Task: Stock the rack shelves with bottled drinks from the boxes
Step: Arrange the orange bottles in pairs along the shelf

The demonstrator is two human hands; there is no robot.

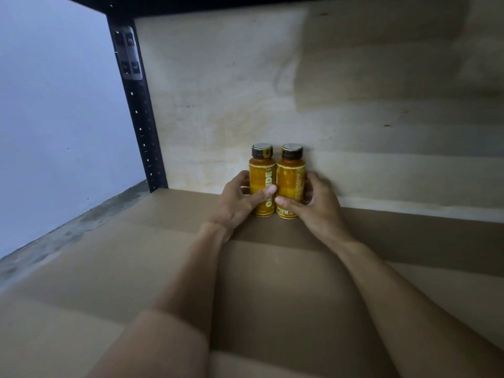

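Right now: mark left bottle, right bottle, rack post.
left bottle [262,184]: head view, on its label above the thumb.
right bottle [290,181]: head view, on its label.
rack post [137,115]: head view, mid-height on the black perforated upright.

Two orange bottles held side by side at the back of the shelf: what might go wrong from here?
1. The left bottle and right bottle stand touching; if the left hand or right hand pulls away unevenly, one may tip the other.
2. They sit near the back panel, so a push could knock them against it.
3. The cardboard liner shows creases, perhaps an unsteady footing.
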